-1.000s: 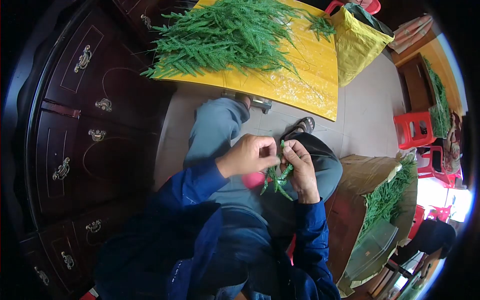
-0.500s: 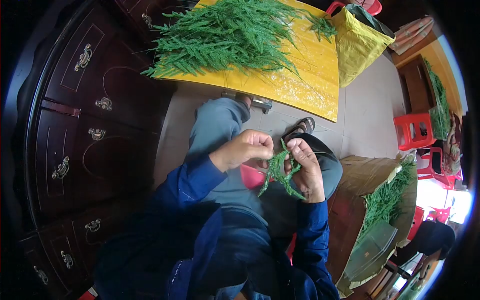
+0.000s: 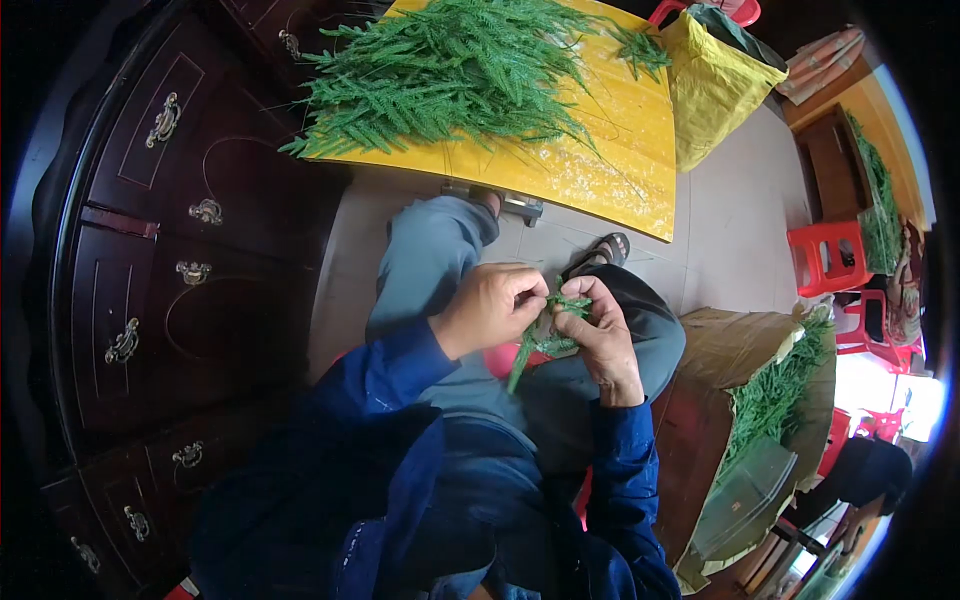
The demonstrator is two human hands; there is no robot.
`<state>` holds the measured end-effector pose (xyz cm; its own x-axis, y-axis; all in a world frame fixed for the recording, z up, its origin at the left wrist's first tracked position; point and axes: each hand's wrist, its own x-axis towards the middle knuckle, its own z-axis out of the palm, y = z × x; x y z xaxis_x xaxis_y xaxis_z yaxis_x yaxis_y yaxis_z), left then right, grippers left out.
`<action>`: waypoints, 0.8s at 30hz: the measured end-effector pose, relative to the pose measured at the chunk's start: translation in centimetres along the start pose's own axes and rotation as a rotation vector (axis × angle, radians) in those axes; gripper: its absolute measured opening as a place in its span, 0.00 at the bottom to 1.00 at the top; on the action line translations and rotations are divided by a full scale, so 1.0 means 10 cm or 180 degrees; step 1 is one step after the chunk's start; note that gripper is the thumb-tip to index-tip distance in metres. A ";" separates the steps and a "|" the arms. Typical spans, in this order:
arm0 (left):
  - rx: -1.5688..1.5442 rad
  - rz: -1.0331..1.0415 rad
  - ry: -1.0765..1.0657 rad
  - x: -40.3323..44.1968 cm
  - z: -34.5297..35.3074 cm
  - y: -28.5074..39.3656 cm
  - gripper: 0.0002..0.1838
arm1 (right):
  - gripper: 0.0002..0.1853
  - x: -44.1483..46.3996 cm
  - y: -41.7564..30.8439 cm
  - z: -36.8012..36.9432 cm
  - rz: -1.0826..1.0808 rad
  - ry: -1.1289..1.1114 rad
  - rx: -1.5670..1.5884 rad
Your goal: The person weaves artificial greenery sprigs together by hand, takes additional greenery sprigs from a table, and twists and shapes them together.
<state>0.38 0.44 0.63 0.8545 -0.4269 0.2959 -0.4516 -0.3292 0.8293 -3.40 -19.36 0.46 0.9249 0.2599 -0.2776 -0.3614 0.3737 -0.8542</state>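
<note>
One yellow table (image 3: 620, 170) is being covered across its left part by a heap of green sprigs (image 3: 450, 75), while above the grey trousers (image 3: 425, 260) the fingertips of the left hand (image 3: 490, 305) are being held narrowly together, though whether anything is being gripped there cannot be told. Just beside them, a small green bunch (image 3: 520, 362) is being pinched by the thumb and fingers of the right hand (image 3: 602, 335); fine two-handed work is apparently being done, and steady support with precise fingertip placement is probably being called for by the next move.
</note>
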 end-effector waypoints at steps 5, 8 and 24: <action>0.0340 0.0153 0.0104 0.00 0.01 0.01 0.04 | 0.18 0.00 0.00 0.04 -0.0130 0.0136 -0.0461; -0.0180 -0.0234 -0.0060 0.00 0.01 -0.05 0.04 | 0.18 0.00 0.01 0.04 -0.0295 0.0191 -0.0803; -0.1689 -0.1110 -0.0576 0.02 0.00 -0.06 0.02 | 0.13 0.00 -0.01 0.03 -0.0080 0.0282 0.0019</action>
<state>0.82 0.60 0.19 0.8503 -0.5204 -0.0783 0.0712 -0.0336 0.9969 -3.36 -19.11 0.67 0.9404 0.1709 -0.2941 -0.3385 0.3843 -0.8589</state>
